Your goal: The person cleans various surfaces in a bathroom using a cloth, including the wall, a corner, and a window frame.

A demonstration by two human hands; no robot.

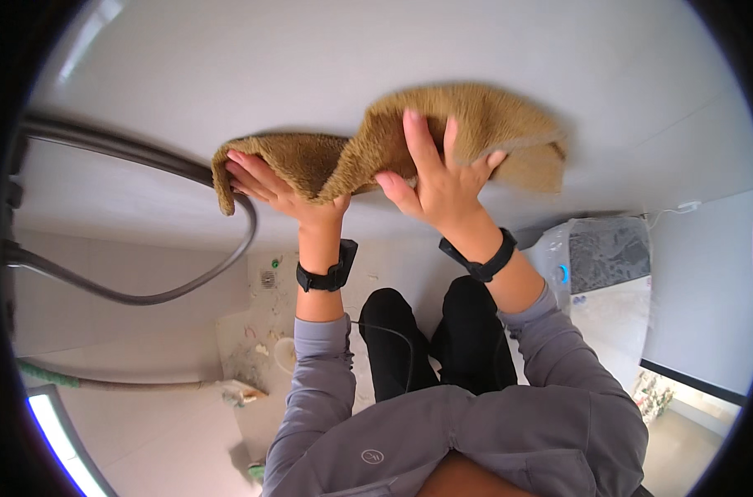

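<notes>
A brown plush cloth (pixel 469 102) lies bunched in folds against a smooth white surface (pixel 376 50). My left hand (pixel 289 196) is at the cloth's left part, with fingertips at its left end and a fold hanging over the back of the hand. Farther right, my right hand (pixel 448 186) presses the larger part of the cloth with its fingers spread. One fold covers some of those fingertips. Each wrist wears a black band (pixel 323 276).
On the left, a dark grey rail (pixel 122 149) runs up to the cloth, and a grey hose (pixel 153 298) loops below it. A plastic-wrapped white appliance (pixel 606 292) stands at right. A floor drain (pixel 267 279) and a green-ended hose (pixel 128 384) show lower left.
</notes>
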